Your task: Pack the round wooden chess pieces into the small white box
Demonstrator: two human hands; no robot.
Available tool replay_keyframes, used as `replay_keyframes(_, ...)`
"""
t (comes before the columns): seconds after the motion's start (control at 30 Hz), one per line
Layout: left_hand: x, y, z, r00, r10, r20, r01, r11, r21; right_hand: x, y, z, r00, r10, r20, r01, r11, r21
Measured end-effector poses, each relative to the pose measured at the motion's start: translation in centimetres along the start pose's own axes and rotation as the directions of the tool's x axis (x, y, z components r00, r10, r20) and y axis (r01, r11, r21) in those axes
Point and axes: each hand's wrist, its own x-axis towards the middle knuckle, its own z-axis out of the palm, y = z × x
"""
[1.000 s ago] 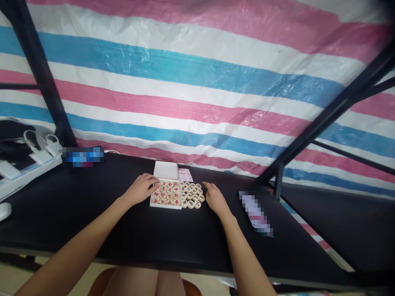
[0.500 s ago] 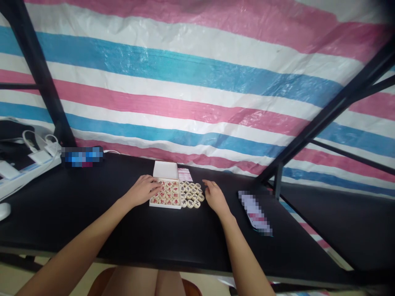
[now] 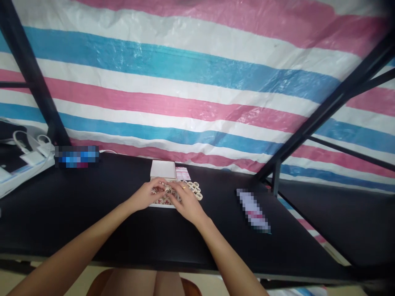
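Observation:
A white box (image 3: pixel 163 206) stands on the black desk, holding round Chinese chess pieces with red characters. Over it, a Chinese chess piece (image 3: pixel 168 191) with a black character lies between my two hands. My left hand (image 3: pixel 146 196) is curled at its left side, thumb and fingers closed against it. From the right, my right hand (image 3: pixel 187 201), with a ring on one finger, closes on the same piece. Loose black-marked pieces (image 3: pixel 197 190) sit right of the box, partly covered by my right hand. How many pieces my fingers hold is hidden.
Behind the box are its white lid (image 3: pixel 163 169) and a pink-and-white paper (image 3: pixel 183 173). A phone-like object (image 3: pixel 253 210), blurred, lies to the right. At the left are a blurred blue object (image 3: pixel 77 157) and a power strip (image 3: pixel 27 166) with cables. Striped sheeting (image 3: pixel 185 107) hangs behind.
My right hand has moved left from beside the loose pieces to over the box, bringing a black-marked piece. My left hand has stayed at the box, its fingers now meeting that piece.

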Motion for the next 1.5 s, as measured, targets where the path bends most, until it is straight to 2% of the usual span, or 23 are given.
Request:
replay_keyframes(0.23,-0.1,0.0,0.2,0.999,-0.029,0.020,0.030,0.999,-0.037,-0.3,1.0,0.1,0.991,0.131,0.033,-0.135,0.951,0.278)
replay_keyframes(0.33,-0.1,-0.5,-0.2,1.000,0.002,-0.002,-0.002,0.998,0.069,-0.3,1.8,-0.6,0.973,0.230,0.019,-0.222,0.914,0.338)
replay_keyframes(0.4,0.0,-1.0,-1.0,0.999,0.036,-0.033,-0.029,0.977,0.213,-0.5,2.9,-1.9,0.942,0.334,-0.019,-0.306,0.884,0.353)
replay_keyframes(0.47,0.0,-1.6,-2.2,0.998,0.066,-0.025,-0.054,0.939,0.340,-1.0,4.5,-3.6,0.889,0.457,-0.043,-0.410,0.833,0.371)
replay_keyframes(0.57,0.0,-2.3,-3.7,0.996,0.085,-0.014,-0.070,0.897,0.436,-2.1,6.9,-6.0,0.796,0.605,-0.038,-0.550,0.747,0.372)
replay_keyframes(0.63,0.0,-2.7,-4.2,0.997,0.081,-0.002,-0.071,0.888,0.454,-3.0,7.9,-7.1,0.756,0.654,0.028,-0.611,0.689,0.391)
replay_keyframes(0.73,-0.1,-2.8,-4.2,0.996,0.066,0.055,-0.083,0.887,0.454,-4.1,8.4,-7.9,0.714,0.650,0.259,-0.694,0.610,0.383)
replay_keyframes(0.8,-0.1,-2.8,-3.9,0.995,0.049,0.089,-0.084,0.885,0.457,-4.6,8.5,-8.0,0.664,0.630,0.402,-0.748,0.572,0.337)
replay_keyframes(0.93,0.0,-3.1,-3.6,0.992,0.009,0.123,-0.067,0.878,0.474,-5.0,8.8,-7.8,0.595,0.650,0.473,-0.799,0.544,0.257)
replay_keyframes(1.03,0.0,-3.3,-3.7,0.994,0.003,0.106,-0.055,0.870,0.491,-4.9,9.2,-7.5,0.589,0.653,0.476,-0.798,0.565,0.210)
replay_keyframes(1.17,0.0,-3.1,-3.7,0.996,-0.011,0.087,-0.036,0.854,0.519,-4.8,9.1,-7.3,0.618,0.644,0.450,-0.769,0.613,0.180)
replay_keyframes(1.27,-0.1,-2.8,-3.6,0.995,-0.035,0.090,-0.019,0.845,0.535,-4.7,8.9,-7.3,0.618,0.650,0.442,-0.769,0.615,0.171)
replay_keyframes(1.5,0.0,-2.1,-3.5,0.997,-0.052,0.058,0.006,0.793,0.610,-4.4,9.8,-6.5,0.695,0.710,0.117,-0.715,0.699,0.005)
